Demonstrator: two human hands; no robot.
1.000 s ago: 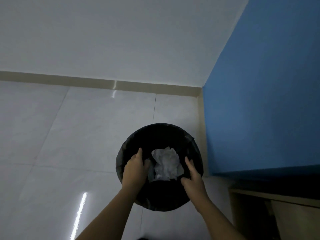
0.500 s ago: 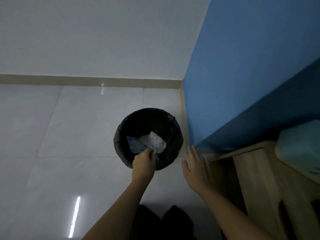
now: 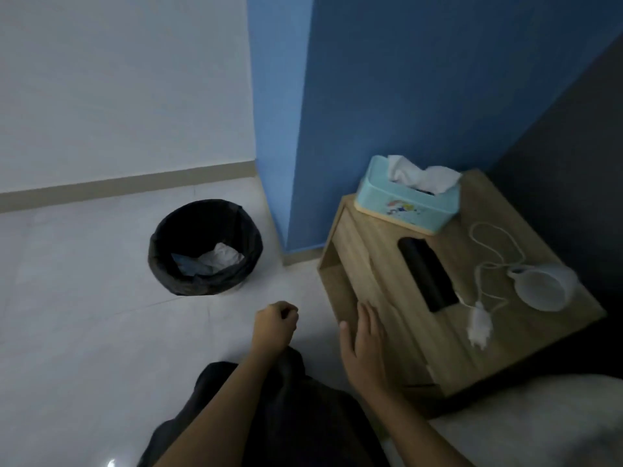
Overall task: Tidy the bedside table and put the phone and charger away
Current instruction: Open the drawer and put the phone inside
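Note:
The wooden bedside table (image 3: 377,264) stands at the right against the blue wall. On its top lie a black phone (image 3: 427,274), a white charger (image 3: 478,326) with its looped cable (image 3: 495,244), a white cup (image 3: 542,286) and a teal tissue box (image 3: 406,200). My right hand (image 3: 364,342) is flat with fingers apart at the table's near left edge, holding nothing. My left hand (image 3: 274,323) hovers over the floor, curled into a fist with nothing visible in it. Crumpled white paper (image 3: 220,257) lies inside the black bin (image 3: 205,246).
The bin stands on the pale tiled floor near the wall corner, left of the table. A white bed edge (image 3: 539,423) fills the bottom right. My dark trousers (image 3: 269,416) show at the bottom centre. Open floor lies to the left.
My hands have left the bin and pulled back; the paper stays inside it. The view has swung right, bringing the bedside table and its objects into sight. My right hand now rests at the table's edge.

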